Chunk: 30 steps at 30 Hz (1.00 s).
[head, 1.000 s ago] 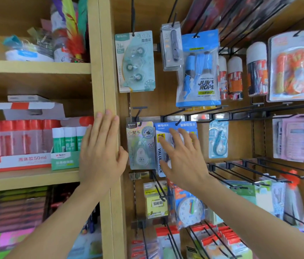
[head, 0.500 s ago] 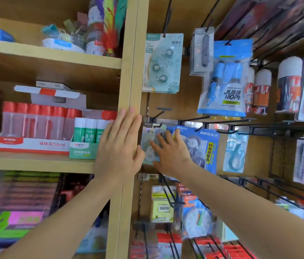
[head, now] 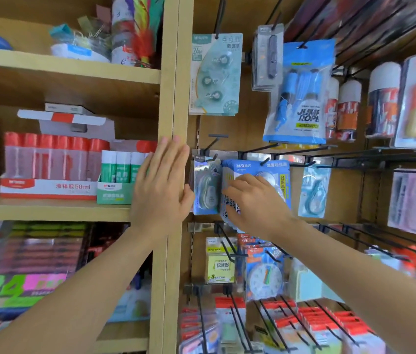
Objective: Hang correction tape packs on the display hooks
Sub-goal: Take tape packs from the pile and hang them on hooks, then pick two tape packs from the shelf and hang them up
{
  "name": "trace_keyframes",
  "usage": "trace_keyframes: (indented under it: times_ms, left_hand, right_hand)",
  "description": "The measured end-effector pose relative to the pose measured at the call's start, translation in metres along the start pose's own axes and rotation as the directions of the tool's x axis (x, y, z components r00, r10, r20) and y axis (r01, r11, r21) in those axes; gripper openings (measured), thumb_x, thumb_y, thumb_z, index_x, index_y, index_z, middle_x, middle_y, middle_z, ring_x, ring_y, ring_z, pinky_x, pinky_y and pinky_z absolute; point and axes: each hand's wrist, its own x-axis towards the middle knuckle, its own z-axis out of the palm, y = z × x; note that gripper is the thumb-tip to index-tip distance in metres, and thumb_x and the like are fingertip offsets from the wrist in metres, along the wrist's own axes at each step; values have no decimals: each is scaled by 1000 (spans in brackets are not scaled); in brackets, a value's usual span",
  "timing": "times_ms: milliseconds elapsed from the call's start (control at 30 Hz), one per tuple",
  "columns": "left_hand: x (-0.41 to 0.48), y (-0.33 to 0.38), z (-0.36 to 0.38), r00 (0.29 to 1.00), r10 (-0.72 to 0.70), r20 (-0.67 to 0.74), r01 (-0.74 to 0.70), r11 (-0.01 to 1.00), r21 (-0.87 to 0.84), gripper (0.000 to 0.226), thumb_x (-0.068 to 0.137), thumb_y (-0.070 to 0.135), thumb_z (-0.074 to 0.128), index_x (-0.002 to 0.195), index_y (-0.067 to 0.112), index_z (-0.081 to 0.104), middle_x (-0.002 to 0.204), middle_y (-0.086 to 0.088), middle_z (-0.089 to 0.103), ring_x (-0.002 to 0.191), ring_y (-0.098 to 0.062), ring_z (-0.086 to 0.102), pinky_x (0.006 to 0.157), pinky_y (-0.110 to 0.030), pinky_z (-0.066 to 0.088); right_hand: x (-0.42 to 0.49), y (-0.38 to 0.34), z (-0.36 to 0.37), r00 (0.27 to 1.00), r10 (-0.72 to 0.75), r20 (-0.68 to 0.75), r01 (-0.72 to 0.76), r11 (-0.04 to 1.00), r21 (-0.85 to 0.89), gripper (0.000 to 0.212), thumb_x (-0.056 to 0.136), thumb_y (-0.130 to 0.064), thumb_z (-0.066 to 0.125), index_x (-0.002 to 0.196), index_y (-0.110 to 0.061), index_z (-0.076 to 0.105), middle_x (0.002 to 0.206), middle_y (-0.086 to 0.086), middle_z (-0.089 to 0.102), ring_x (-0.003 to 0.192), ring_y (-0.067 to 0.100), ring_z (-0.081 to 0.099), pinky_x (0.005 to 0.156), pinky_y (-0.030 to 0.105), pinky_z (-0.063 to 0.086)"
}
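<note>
A stack of blue correction tape packs [head: 274, 172] hangs on a black hook [head: 265, 159] in the middle row. My right hand [head: 255, 203] lies over the front of the stack, and its curled fingers grip the stack's left edge. Just to the left, a single small correction tape pack [head: 205, 187] hangs on its own hook. Higher up hangs a teal three-piece tape pack [head: 214, 75]. My left hand [head: 162, 185] rests flat, fingers straight, on the wooden upright post [head: 176, 72]. An empty short hook [head: 216, 140] juts out above the small pack.
Left shelves hold a box of red-capped glue bottles [head: 48, 162] and green glue sticks [head: 122, 169]. A jump rope pack [head: 301, 98] hangs at the upper right. Sticky notes [head: 221, 264] and a clock pack [head: 264, 274] hang below. Long bare hooks [head: 380, 241] stick out at the right.
My right hand has gone from spread fingers on the blue packs to curled fingers gripping the stack's left edge. The left hand stays on the post. The view shifted left.
</note>
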Motion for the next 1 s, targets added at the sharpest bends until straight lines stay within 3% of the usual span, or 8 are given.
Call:
trace_keyframes:
  times_ms: [100,267,400,533,667,833,1000]
  left_hand:
    - [3,2,-4,1000,-9,28,9,1000,4,73,91,23,62,156,10,31,167,-8,21,156,-24,12,126,-47,17]
    - [-11,13,-21,998,27,55,-27,1000,7,61,87,24,61,145,11,49,158,-10,40,150,-27,30,122,-45,20]
    - [-60,31,-33,984,156,83,-147,984,-104,37,81,25,62,114,15,73,126,-4,70,121,-28,60,106,-43,35]
    - [-125,51,-47,932,168,321,-112,976,-187,25,80,37,60,89,23,78,86,3,76,90,-25,69,96,-39,36]
    - [-199,68,-52,837,142,529,16,959,-283,17,78,37,63,80,25,74,66,6,68,69,-27,66,74,-37,45]
    - [-294,102,-56,680,25,733,301,902,-310,19,77,35,62,82,24,76,76,10,74,73,-21,71,69,-36,54]
    - [-407,149,-70,347,-107,932,632,760,-149,17,87,37,67,99,32,76,91,19,74,86,-2,69,76,-28,55]
  right_hand:
    - [-28,3,-16,1000,4,16,-5,999,37,34,86,-35,45,101,-17,69,94,-1,70,91,27,61,83,42,47]
    - [-88,-8,-27,989,146,2,-145,978,149,34,80,-31,59,109,-16,70,86,2,72,82,32,64,79,41,49]
    - [-142,-21,-34,958,286,2,-276,924,263,33,80,-28,63,110,-17,71,92,4,73,85,32,66,74,37,48]
    - [-203,-42,-36,909,405,96,-410,830,378,36,82,-29,64,115,-17,70,97,5,74,87,34,66,71,41,54]
    - [-274,-68,-25,836,486,256,-549,720,425,34,84,-31,67,116,-22,69,99,-2,74,89,26,68,74,36,54]
    - [-367,-113,5,668,536,517,-735,587,341,30,85,-32,63,114,-25,66,88,5,73,83,33,68,65,42,55]
    - [-470,-164,28,431,462,775,-856,481,189,44,89,-32,67,131,-23,60,107,-1,73,97,28,68,77,37,54]
